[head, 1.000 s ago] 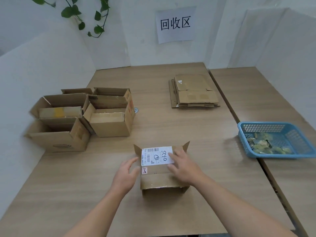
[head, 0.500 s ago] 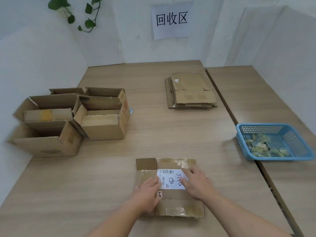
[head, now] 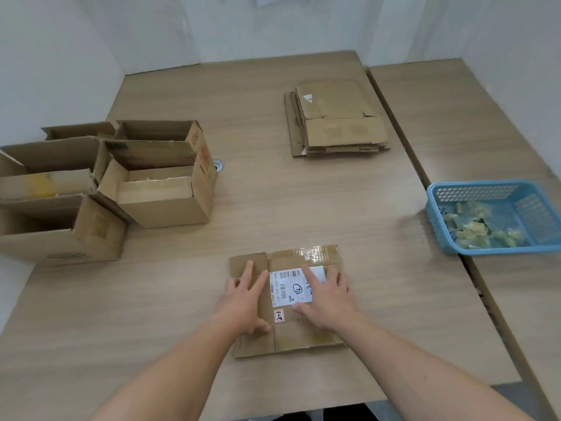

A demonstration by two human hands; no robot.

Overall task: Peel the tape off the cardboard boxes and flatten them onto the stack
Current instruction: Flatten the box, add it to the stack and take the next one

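I see a pale wooden table [head: 303, 192] set against white walls, with a cluster of open cardboard boxes [head: 164, 177] at its left, the stack of flattened cardboard [head: 340, 123] at the far side and a blue basket [head: 440, 202] holding crumpled yellowish scraps [head: 473, 226] at the right. Near the front edge the flattened box [head: 303, 338] lies under my left hand [head: 243, 302] and right hand [head: 328, 302], both pressing down with fingers straight and spread, the right partly covering its white label [head: 288, 287]

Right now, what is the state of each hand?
Left hand: open, pressing flat on the flattened box.
Right hand: open, pressing the same box.
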